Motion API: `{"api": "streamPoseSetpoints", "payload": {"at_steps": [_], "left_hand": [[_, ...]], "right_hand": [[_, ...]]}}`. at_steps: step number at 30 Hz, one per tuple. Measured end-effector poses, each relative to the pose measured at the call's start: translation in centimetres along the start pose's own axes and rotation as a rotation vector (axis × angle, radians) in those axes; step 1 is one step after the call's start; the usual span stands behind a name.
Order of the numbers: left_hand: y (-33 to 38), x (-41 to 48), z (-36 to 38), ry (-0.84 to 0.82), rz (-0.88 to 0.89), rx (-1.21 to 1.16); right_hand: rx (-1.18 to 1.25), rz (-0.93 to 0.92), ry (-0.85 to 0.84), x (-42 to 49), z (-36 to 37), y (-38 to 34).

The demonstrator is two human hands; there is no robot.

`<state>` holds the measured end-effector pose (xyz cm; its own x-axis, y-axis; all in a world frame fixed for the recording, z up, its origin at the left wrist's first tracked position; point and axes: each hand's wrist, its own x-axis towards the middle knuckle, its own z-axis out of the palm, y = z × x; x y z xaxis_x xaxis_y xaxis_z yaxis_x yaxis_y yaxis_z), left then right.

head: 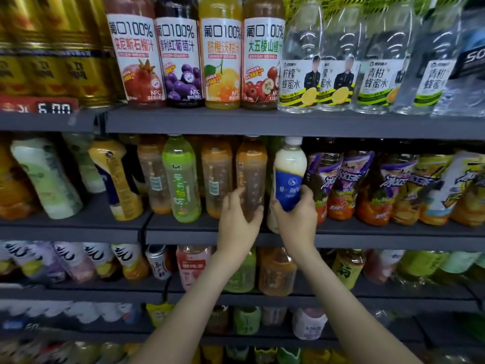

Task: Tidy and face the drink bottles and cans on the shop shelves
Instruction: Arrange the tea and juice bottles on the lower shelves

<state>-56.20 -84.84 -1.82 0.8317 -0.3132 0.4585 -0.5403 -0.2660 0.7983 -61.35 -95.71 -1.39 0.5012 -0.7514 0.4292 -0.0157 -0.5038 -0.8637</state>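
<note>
On the second shelf [199, 229], my left hand [237, 219] grips the lower part of a brown tea bottle [251, 174] that stands upright. Right beside it my right hand [296, 219] grips a milky white bottle with a blue label [290, 174], tilted slightly to the right, its white cap just under the shelf above. Both hands are side by side at the shelf's front edge. The bases of both bottles are hidden behind my fingers.
Left of my hands stand two more brown bottles [216, 177] and a green bottle [181, 179]; further left, bottles lean over [47, 177]. Purple-labelled bottles [338, 185] crowd the right. Juice bottles [221, 56] and clear water bottles [299, 61] line the top shelf. Lower shelves hold more drinks.
</note>
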Motion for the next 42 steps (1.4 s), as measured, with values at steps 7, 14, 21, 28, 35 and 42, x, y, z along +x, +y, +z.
{"api": "streamPoseSetpoints", "payload": {"at_steps": [7,14,21,28,35,42], "left_hand": [[3.4,-2.4,-3.0,-0.196,-0.035,-0.341],[2.7,-4.8,-8.3,-0.047,-0.191,-0.298],[-0.7,-5.7,-14.8,-0.148,-0.264,-0.363],[-7.6,-1.4,-21.9,0.145,-0.21,-0.227],[-12.9,3.2,-27.5,0.167,-0.194,-0.04],[-14.3,3.6,-29.9,0.27,-0.039,-0.098]], "right_hand": [[0.185,-0.091,-0.233,-4.3,-2.1,-1.3],[0.196,-0.159,-0.564,-6.6,-0.6,-3.8],[0.285,-0.07,-0.796,-9.2,3.8,-5.7],[0.405,0.12,-0.565,-11.5,11.4,-7.8],[0.473,0.177,-0.318,-13.4,17.6,-11.5],[0.455,0.071,-0.279,-17.0,22.7,-14.2]]}}
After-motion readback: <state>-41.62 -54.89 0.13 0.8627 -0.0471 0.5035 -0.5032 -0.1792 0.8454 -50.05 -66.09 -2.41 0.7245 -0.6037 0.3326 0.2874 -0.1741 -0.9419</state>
